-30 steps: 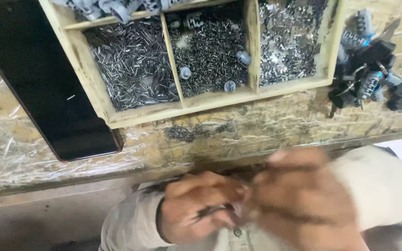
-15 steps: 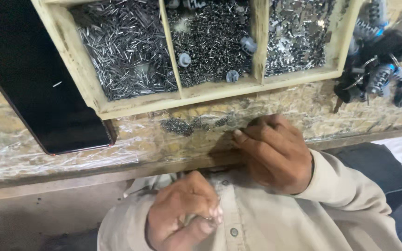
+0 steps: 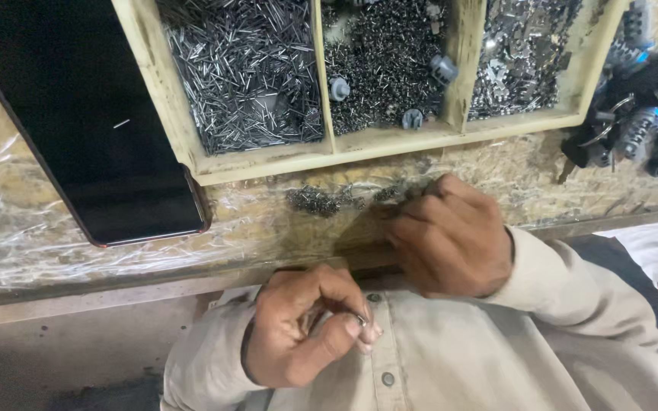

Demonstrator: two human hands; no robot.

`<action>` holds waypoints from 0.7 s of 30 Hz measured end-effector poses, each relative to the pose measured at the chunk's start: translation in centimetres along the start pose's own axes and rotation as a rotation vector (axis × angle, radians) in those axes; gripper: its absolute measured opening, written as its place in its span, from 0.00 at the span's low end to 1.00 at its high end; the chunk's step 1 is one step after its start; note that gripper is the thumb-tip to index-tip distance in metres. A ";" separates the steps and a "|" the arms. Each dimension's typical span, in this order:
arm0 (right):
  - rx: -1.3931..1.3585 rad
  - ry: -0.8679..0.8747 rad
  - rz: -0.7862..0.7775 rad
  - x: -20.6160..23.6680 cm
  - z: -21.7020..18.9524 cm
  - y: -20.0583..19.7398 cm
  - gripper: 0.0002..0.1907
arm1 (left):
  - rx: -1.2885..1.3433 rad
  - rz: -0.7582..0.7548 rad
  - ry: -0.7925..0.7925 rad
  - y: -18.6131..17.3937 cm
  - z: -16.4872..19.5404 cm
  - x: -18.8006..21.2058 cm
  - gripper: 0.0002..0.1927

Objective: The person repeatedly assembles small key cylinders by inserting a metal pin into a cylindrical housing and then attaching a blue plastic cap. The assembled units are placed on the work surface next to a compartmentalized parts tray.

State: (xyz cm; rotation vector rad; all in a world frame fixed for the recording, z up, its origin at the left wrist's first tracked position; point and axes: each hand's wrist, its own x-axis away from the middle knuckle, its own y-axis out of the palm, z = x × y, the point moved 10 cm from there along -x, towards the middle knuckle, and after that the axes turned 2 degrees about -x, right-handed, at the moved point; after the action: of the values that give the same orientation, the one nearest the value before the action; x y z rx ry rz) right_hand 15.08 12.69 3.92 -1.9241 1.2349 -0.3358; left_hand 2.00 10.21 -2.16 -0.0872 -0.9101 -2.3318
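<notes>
My left hand [image 3: 306, 327] is held close to my chest, fingers curled, pinching a small metal part [image 3: 359, 320] between thumb and forefinger. My right hand [image 3: 447, 236] rests on the workbench with its fingertips down on a small heap of tiny dark screws [image 3: 321, 199] lying loose on the bench surface. Whether those fingers hold a screw is hidden. Just beyond stands a wooden tray [image 3: 268, 164] with compartments: thin steel pins on the left, dark screws in the middle, shiny metal pieces on the right.
A black phone [image 3: 85, 122] lies face up on the plastic-covered chipboard bench [image 3: 39, 236] at the left. A cluster of black and blue keys or fobs [image 3: 634, 122] sits at the far right. The bench's front edge runs just in front of my chest.
My right hand has moved away from the left hand, up onto the bench to the loose screw heap. The left hand stays near my chest with the small part.
</notes>
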 end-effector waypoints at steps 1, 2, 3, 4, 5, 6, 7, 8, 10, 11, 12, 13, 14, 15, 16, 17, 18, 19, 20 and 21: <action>-0.172 0.133 0.080 0.2 1.1 -1.0 0.14 | 0.017 0.016 -0.004 -0.1 0.0 0.0 0.05; -0.346 0.260 0.157 0.9 1.9 -1.8 0.14 | 0.035 0.036 -0.005 0.0 0.1 0.1 0.05; -0.532 0.380 0.219 1.9 2.7 -2.1 0.14 | 0.055 0.075 -0.002 -0.2 0.3 0.3 0.05; -0.586 0.273 0.149 1.9 1.3 -1.3 0.15 | -0.089 0.131 0.094 -0.3 1.0 0.1 0.05; -0.633 0.182 0.100 2.3 -0.1 -0.6 0.16 | -0.237 0.162 0.173 0.2 1.7 0.1 0.04; -0.655 0.094 0.070 2.8 -1.3 -0.1 0.17 | -0.392 0.160 0.263 0.4 2.4 0.0 0.04; -0.609 0.100 0.127 3.5 -1.4 0.1 0.17 | -0.466 0.151 0.307 0.7 2.5 -0.2 0.05; -0.578 0.095 0.161 4.1 -1.7 0.2 0.17 | -0.535 0.170 0.352 1.1 2.9 0.1 0.05; -0.580 0.116 0.211 5.3 -1.9 0.8 0.16 | -0.522 0.230 0.282 0.8 2.2 -0.1 0.05; -0.590 0.146 0.244 5.8 -1.8 0.9 0.15 | -0.441 0.243 0.181 0.5 1.3 -0.3 0.04; -0.608 0.179 0.267 6.3 -1.8 1.1 0.15 | -0.354 0.263 0.074 0.4 0.1 -0.5 0.03; -0.591 0.218 0.267 6.7 -1.8 1.2 0.15 | -0.366 0.297 0.093 0.6 0.4 -0.4 0.04; -0.567 0.265 0.276 7.0 -1.6 1.4 0.15 | -0.379 0.317 0.109 0.8 0.7 -0.5 0.04; -0.529 0.312 0.290 7.3 -1.5 1.3 0.16 | -0.392 0.325 0.134 1.1 0.9 -0.7 0.04; -0.511 0.329 0.307 7.5 -1.3 1.0 0.14 | -0.329 0.308 0.083 1.2 0.4 -1.0 0.04; -0.506 0.341 0.314 7.5 -1.0 0.9 0.12 | -0.267 0.307 0.029 1.3 -0.3 -1.4 0.03; -0.509 0.358 0.323 7.5 -0.7 0.6 0.10 | -0.206 0.307 -0.034 1.4 -0.9 -1.4 0.03; -0.559 0.350 0.297 7.3 -0.5 0.9 0.10 | -0.144 0.302 -0.090 1.5 -1.5 -1.4 0.03; -0.605 0.335 0.270 7.2 -0.2 0.8 0.10 | -0.082 0.300 -0.139 1.7 -2.2 -1.4 0.03; -0.653 0.315 0.236 7.1 0.2 0.7 0.11 | -0.018 0.302 -0.184 1.6 -2.8 -1.4 0.03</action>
State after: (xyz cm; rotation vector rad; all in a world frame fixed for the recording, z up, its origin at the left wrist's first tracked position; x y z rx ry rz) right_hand 18.25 6.61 1.90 -2.2806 1.9417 -0.1156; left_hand 4.48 8.28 -3.66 -0.4235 -0.8953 -2.0738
